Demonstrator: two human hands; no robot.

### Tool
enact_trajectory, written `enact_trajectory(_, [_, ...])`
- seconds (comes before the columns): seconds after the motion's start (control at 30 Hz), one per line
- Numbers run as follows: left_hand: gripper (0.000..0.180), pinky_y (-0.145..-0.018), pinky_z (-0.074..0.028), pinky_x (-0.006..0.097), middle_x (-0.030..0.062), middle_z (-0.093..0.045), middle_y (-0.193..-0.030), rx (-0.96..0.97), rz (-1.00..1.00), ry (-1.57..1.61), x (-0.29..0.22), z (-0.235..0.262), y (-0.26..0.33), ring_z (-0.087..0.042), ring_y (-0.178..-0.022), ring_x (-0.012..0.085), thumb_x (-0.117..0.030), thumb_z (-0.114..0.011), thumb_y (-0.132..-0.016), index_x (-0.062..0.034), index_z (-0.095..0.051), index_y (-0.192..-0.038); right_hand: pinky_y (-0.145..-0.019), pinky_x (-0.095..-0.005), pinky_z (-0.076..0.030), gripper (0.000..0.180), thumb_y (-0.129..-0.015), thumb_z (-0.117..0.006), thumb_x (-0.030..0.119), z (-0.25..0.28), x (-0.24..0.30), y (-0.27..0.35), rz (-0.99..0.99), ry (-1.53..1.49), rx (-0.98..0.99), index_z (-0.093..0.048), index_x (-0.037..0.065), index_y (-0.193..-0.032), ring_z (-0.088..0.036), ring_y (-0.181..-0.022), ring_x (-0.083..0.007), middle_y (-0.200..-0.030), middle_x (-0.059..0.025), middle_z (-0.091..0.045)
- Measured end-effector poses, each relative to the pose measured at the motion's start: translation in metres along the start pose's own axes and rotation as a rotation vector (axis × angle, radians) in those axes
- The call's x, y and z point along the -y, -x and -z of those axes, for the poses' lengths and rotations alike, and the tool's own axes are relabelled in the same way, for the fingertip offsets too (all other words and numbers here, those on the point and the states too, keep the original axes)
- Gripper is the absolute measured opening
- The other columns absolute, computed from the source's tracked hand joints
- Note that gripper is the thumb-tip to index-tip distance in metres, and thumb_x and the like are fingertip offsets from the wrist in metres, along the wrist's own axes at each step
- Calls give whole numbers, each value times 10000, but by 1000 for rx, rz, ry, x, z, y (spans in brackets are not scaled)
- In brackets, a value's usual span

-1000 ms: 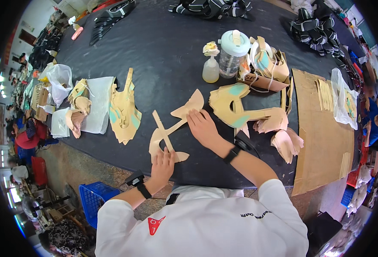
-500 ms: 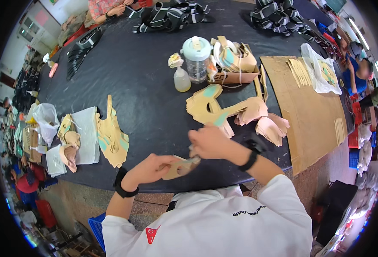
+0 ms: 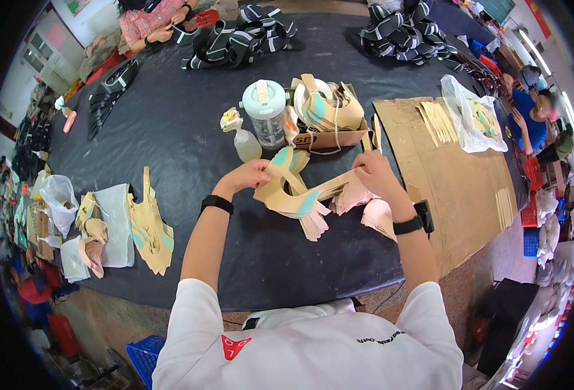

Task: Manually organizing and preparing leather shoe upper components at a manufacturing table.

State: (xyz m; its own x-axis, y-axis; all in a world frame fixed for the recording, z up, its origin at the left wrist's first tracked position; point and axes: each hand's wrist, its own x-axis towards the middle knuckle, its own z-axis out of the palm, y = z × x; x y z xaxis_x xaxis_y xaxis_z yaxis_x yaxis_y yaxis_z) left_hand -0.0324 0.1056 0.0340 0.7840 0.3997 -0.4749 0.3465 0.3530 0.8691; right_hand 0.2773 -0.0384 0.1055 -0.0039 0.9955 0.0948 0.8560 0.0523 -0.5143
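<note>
Left hand (image 3: pixel 251 175) fingertips hidden behind the tan cut leather piece (image 3: pixel 287 195), so its grip on it can't be read; right hand (image 3: pixel 375 172) fingers tucked under the piece's strip end, pinch or not unclear. Lower pieces in the pink stack (image 3: pixel 365 211) are covered by the tan piece and the right forearm, count not tellable; contents of the cardboard box (image 3: pixel 332 138) partly masked by the lidded jar (image 3: pixel 265 117). Person in the floral top (image 3: pixel 154 23) cut off by the top rim, person in blue (image 3: pixel 527 123) blurred at the right edge, bags (image 3: pixel 59 195) at the tabletop (image 3: pixel 170 130) left edge too warped to make out.
</note>
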Motion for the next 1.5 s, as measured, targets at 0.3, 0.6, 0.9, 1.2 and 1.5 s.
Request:
enact_trajectory(0.3, [339, -715, -469, 279, 81, -601, -909, -460, -346, -499, 24, -28, -11, -584, -801, 164, -60, -581, -804, -37, -555, -1142, -632, -452, -472, 258, -853, -597, 209, -96, 39, 73, -243, -349, 120, -541, 19, -1018, -603, -689, -372, -892, -194, -628])
enact_trajectory(0.6, [352, -852, -442, 416, 167, -543, -1031, -743, -473, -568, 50, -57, -13, -533, -977, 357, -16, -519, -791, -63, -525, -1141, -598, -340, -496, 222, -853, -605, 157, -124, 39, 73, -397, -189, -99, -531, -23, -959, -640, -634, -248, -780, -162, -633])
enact_trajectory(0.9, [343, -824, -438, 455, 116, -500, -1174, -882, -392, -970, 58, -72, 7, -496, -1075, 317, -45, -541, -797, -136, -614, -1119, -343, -233, -232, 181, -893, -585, 159, -85, 79, 62, -759, -1095, 96, -565, 36, -762, -327, -366, -63, -495, 28, -408])
enact_trajectory(1.2, [582, -837, -425, 471, 184, -530, -1120, -1597, 80, -909, 74, -25, 142, -515, -1033, 358, -196, -707, -705, -5, -459, -1195, -447, -329, -354, 248, -874, -626, 220, -109, 113, 102, -392, -118, -238, -533, -6, -833, -468, -408, -159, -468, -90, -476])
enact_trajectory(1.5, [177, -708, -405, 410, 158, -553, -923, -1567, 57, -570, 161, 10, 249, -537, -867, 304, -147, -494, -916, -17, -487, -1036, -558, -251, -472, 129, -886, -593, 134, -216, 247, 100, -82, -625, 272, -620, 8, -897, -581, -590, -98, -706, -59, -619])
